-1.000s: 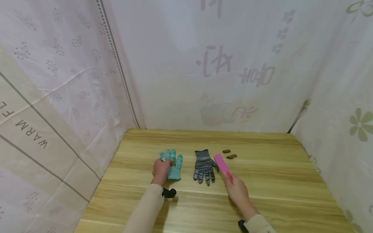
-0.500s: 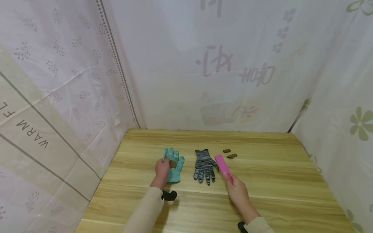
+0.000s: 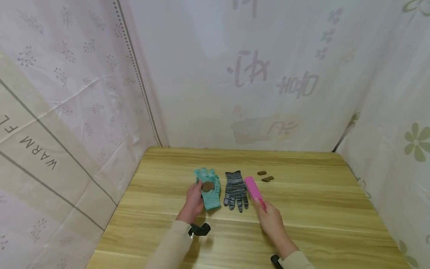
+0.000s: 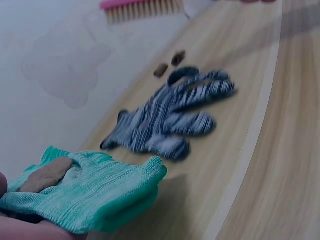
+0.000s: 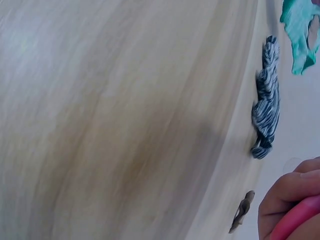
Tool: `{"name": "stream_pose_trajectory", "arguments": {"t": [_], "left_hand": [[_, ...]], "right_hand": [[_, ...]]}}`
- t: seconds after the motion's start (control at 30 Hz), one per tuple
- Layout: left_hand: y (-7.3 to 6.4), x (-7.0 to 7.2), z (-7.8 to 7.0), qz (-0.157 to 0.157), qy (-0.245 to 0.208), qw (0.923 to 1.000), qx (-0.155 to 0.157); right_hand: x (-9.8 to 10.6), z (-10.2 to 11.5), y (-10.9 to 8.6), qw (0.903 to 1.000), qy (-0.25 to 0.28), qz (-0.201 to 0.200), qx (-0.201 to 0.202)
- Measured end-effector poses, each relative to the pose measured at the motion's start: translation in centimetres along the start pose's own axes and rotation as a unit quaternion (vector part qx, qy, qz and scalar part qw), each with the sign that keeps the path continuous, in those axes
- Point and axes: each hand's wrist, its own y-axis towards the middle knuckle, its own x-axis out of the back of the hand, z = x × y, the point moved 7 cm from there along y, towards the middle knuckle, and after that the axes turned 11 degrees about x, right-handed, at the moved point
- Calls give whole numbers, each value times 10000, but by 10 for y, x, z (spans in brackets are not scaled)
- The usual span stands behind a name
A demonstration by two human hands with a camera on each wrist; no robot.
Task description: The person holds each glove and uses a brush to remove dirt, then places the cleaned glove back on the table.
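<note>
My left hand point(image 3: 194, 200) grips a teal knitted glove point(image 3: 212, 200) by its side, thumb on top. A brown flattened patch point(image 3: 208, 186) lies on the middle of this glove. In the left wrist view the glove's cuff point(image 4: 132, 200) is raised above the table, with a shadow beneath. My right hand point(image 3: 271, 220) holds a pink brush point(image 3: 254, 189) by its handle; the pale bristles point(image 4: 145, 11) show in the left wrist view. The brush head is at the right side of a grey-and-black striped glove point(image 3: 236, 188), which lies flat between the hands, fingers toward me.
Two small brown pieces point(image 3: 261, 173) lie behind the brush on the wooden table point(image 3: 302, 194). Printed curtains point(image 3: 201, 74) hang along the table's back and sides. Each wrist wears a black camera mount point(image 3: 200, 229).
My left hand has regripped the teal glove by its side and moved it right, closer to the striped glove. The brown patch is now uncovered. My right hand with the brush has shifted slightly left.
</note>
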Motion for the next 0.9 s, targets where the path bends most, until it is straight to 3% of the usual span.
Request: {"name": "stream_pose_trajectory", "arguments": {"t": [0.4, 0.9], "left_hand": [[-12, -40, 16, 683, -48, 9972, 292], [-22, -88, 31, 1352, -185, 9895, 469]], "right_hand": [[-12, 18, -1, 9995, 238, 186, 93], [-26, 46, -1, 9973, 447, 306, 486]]}}
